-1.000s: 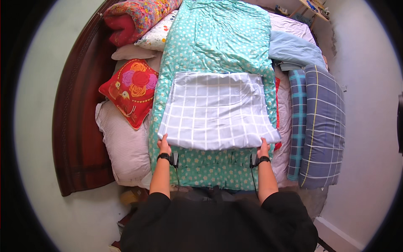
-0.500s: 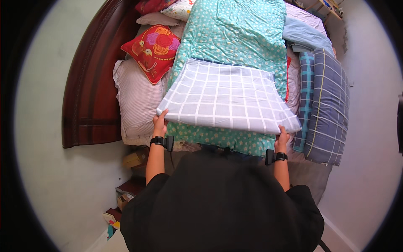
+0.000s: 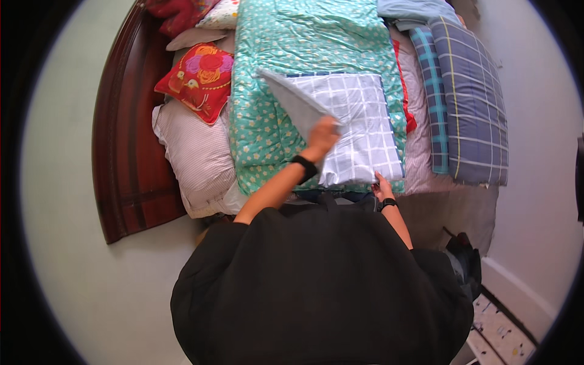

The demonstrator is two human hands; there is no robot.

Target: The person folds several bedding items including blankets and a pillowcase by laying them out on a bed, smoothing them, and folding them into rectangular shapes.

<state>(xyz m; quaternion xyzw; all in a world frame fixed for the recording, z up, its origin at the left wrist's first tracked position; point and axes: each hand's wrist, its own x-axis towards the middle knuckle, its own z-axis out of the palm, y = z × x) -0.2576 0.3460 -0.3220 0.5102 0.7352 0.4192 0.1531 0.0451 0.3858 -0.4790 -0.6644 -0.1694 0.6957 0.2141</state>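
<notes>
A pale grey cloth [image 3: 364, 125] with a white check lies on a teal quilt [image 3: 258, 143] patterned with small white flowers. Its left part is lifted and folds over toward the right, with the plainer grey underside [image 3: 295, 97] showing. My left hand [image 3: 322, 137], slightly blurred, is closed on the edge of that lifted flap, above the middle of the cloth. At the near right corner my right hand [image 3: 383, 187] pinches the cloth. A strip of dark blue shows along the cloth's far and right edges.
Left of the quilt are a red embroidered cushion [image 3: 198, 82], a pale striped pillow [image 3: 198, 155] and a dark wooden headboard [image 3: 131, 152]. Folded dark blue checked bedding [image 3: 471, 106] lies on the right, near the wall [image 3: 535, 182]. A light blue cloth [image 3: 417, 9] lies farther back.
My left hand has carried the cloth's left edge rightward, folding it over. The right hand has shifted slightly left, still at the near right corner. The view has shifted too.
</notes>
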